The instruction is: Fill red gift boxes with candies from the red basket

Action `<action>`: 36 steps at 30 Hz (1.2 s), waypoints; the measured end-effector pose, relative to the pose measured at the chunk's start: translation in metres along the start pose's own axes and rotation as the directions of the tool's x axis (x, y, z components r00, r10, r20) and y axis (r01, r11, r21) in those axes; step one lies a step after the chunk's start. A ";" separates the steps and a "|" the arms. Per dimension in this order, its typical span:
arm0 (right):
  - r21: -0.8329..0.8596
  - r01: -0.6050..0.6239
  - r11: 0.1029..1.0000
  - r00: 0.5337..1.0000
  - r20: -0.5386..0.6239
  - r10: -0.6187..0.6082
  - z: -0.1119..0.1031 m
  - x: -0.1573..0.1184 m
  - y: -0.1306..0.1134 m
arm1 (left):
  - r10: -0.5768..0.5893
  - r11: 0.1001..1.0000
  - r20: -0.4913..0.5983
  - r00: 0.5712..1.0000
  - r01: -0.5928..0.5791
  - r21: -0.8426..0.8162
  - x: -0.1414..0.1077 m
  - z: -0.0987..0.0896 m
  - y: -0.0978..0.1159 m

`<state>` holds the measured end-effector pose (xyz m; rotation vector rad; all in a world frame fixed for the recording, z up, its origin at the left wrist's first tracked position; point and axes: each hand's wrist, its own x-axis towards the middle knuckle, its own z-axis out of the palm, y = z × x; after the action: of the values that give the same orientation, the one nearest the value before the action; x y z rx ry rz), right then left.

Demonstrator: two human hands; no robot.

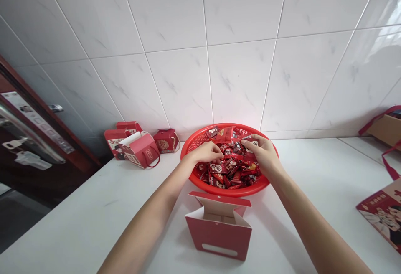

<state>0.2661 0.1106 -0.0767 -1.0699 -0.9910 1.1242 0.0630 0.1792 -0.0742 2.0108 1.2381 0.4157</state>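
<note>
A round red plastic basket [230,192] full of wrapped candies [230,167] stands against the tiled wall. Over its left side, my left hand [209,153] has its fingers curled down among the candies; what they pinch, if anything, is too small to make out. On the right side of the basket, my right hand [262,150] holds a red candy packet [249,139] between thumb and fingers. A red paper box [219,234] with its top open stands in front of the basket, between my forearms, and its visible inside looks bare.
Several small red gift boxes [142,150] stand at the back left by the wall. At the right edge lie a cardboard box with a red ribbon [387,128] and a printed red bag or box [384,213]. A dark red door [46,140] is on the far left.
</note>
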 end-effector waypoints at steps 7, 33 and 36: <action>-0.024 0.031 0.999 1.000 0.001 -0.031 0.000 0.001 0.001 | 0.029 0.964 -0.247 0.969 0.038 0.262 0.002 -0.014 0.008; -0.047 0.045 0.998 0.997 0.066 -0.042 0.000 -0.004 -0.002 | -0.067 0.982 -0.407 0.911 -0.013 -0.190 -0.037 -0.020 -0.015; -0.046 0.054 0.997 0.995 0.090 -0.050 0.000 -0.003 -0.001 | -0.039 0.971 -0.378 0.925 -0.054 -0.232 -0.039 -0.019 -0.014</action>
<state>0.2657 0.1074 -0.0761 -1.0342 -1.1148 1.1181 0.0240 0.1565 -0.0674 1.7781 1.3351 0.9509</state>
